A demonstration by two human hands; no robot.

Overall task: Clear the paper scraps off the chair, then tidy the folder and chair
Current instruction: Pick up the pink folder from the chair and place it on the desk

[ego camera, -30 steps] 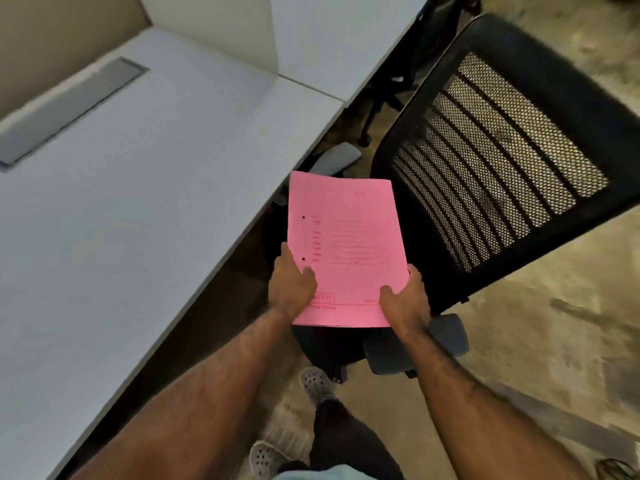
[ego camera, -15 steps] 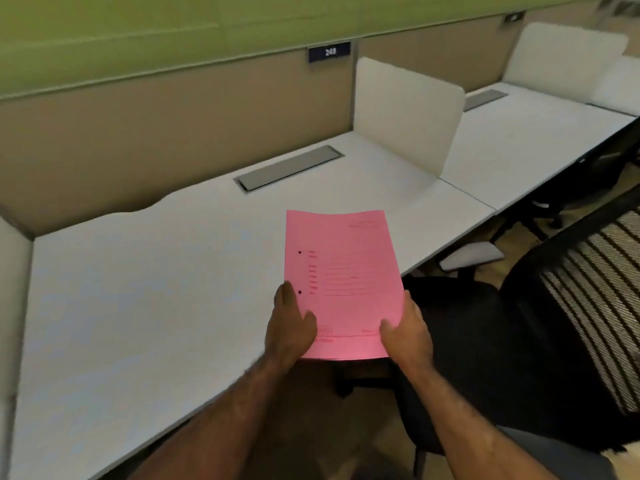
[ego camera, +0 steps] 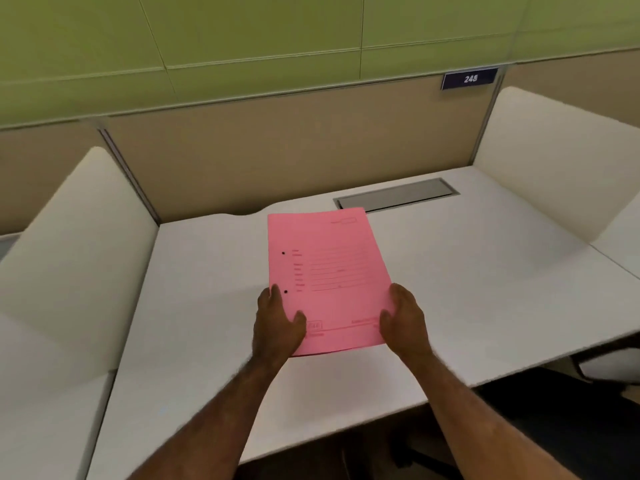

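A closed pink folder [ego camera: 329, 271] with printed lines and two punch holes is held over the middle of the white desk [ego camera: 485, 289]. My left hand [ego camera: 277, 323] grips its near left corner, thumb on top. My right hand [ego camera: 403, 320] grips its near right corner. Whether the folder touches the desk I cannot tell. The black chair [ego camera: 571, 427] shows only as a dark seat at the bottom right, below the desk edge. No paper scraps are in view.
White side dividers stand at the left [ego camera: 76, 244] and right [ego camera: 554, 168] of the desk. A grey cable hatch [ego camera: 394, 195] lies at the back behind the folder. A tan partition with a "248" sign [ego camera: 470, 79] closes off the back.
The view has swung from the chair to the desk. Both hands have carried the folder from above the chair seat to over the middle of the desk.
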